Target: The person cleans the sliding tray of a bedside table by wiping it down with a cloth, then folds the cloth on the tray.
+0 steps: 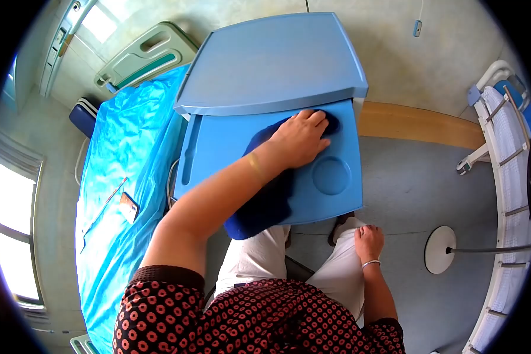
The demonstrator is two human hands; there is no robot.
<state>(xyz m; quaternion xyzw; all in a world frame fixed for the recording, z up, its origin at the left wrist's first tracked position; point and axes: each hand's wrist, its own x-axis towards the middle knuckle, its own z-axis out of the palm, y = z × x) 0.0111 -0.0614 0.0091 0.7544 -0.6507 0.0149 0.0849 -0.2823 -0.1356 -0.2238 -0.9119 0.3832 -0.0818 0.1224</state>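
My left hand (301, 138) presses down on a dark blue cloth (268, 203), fingers bent over it. The cloth is spread on the light blue pull-out tray (330, 206) of a bedside cabinet, and its near end hangs over the tray's front edge. My left forearm covers part of the cloth. To the right of the cloth, the tray has a round recess (331, 176); along its left side runs a narrow slot (191, 150). My right hand (369, 242) rests on my right knee, holding nothing, its fingers lying over the trouser leg.
The cabinet's raised top (271, 62) stands behind the tray. At left, a bed with a shiny blue cover (109, 236) carries a phone (128, 207) and a thin stick (104, 203). A railed bed (498, 236) and a round white base (440, 250) stand at right.
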